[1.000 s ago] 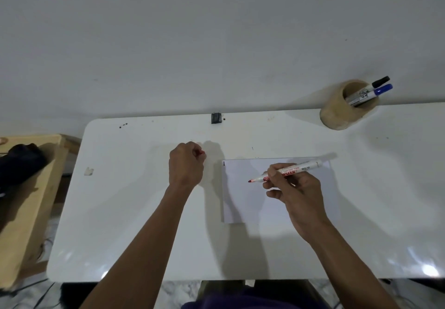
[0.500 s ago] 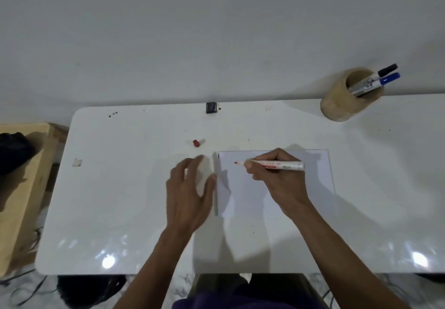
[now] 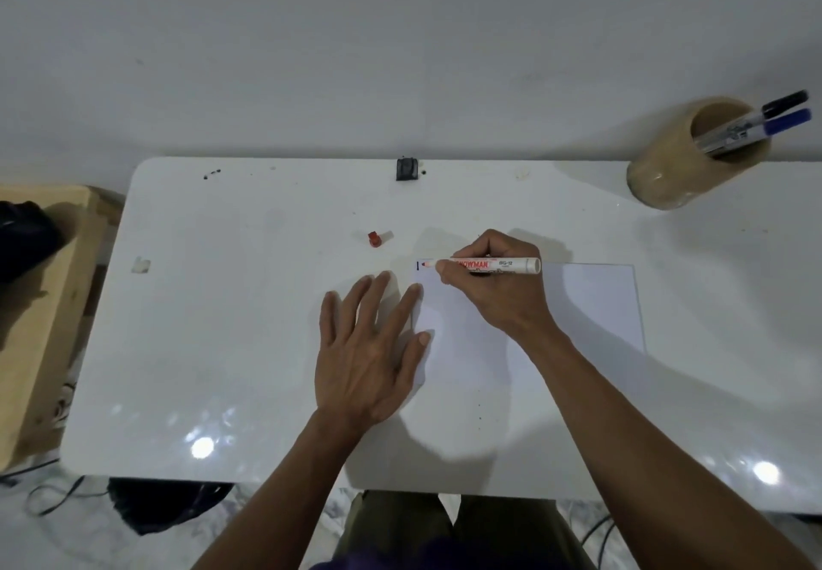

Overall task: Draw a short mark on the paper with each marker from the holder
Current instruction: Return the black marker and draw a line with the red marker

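Note:
A white sheet of paper [image 3: 591, 302] lies on the white table [image 3: 231, 325]. My right hand [image 3: 502, 289] grips an uncapped red marker [image 3: 493, 265], its tip at the paper's top left corner, just right of a short dark mark [image 3: 417, 266]. My left hand [image 3: 369, 351] lies flat with fingers spread, thumb and forefinger on the paper's left edge. The red cap [image 3: 376, 238] rests on the table above my left hand. A round wooden holder [image 3: 667, 169] at the back right holds a black marker [image 3: 785, 102] and a blue marker [image 3: 787, 121].
A small black object [image 3: 407, 169] sits at the table's back edge by the wall. A scrap of tape [image 3: 141, 264] is stuck near the left side. A wooden shelf [image 3: 40, 302] with a dark item stands left of the table.
My left hand put the red cap down on the table, opened and came to rest flat at the paper's left edge. My right hand carried the marker's tip up to the top left corner.

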Action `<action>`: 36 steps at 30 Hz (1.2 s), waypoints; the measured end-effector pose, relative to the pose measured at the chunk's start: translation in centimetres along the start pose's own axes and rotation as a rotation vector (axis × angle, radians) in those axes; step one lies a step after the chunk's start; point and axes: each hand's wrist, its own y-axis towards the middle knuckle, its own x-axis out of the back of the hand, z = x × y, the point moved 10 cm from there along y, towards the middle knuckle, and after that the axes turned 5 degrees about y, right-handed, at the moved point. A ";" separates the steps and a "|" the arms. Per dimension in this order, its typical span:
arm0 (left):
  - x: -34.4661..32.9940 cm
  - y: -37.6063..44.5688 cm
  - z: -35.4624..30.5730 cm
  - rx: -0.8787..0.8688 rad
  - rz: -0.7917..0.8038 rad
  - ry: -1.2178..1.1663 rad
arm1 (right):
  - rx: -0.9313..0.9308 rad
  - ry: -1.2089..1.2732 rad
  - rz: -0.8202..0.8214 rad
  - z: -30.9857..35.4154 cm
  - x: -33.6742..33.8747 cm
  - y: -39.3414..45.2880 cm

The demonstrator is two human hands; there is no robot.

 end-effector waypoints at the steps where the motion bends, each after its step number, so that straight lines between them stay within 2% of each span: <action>1: 0.1 0.0 0.0 0.001 -0.014 0.002 | 0.000 -0.001 -0.001 -0.3 0.0 0.1; 9: 0.4 0.2 0.1 -0.011 -0.099 0.006 | 0.012 0.012 -0.010 -0.6 -0.3 0.2; 36: 0.7 0.0 0.1 -0.007 -0.189 -0.011 | -0.040 -0.054 0.019 -1.3 -0.4 0.2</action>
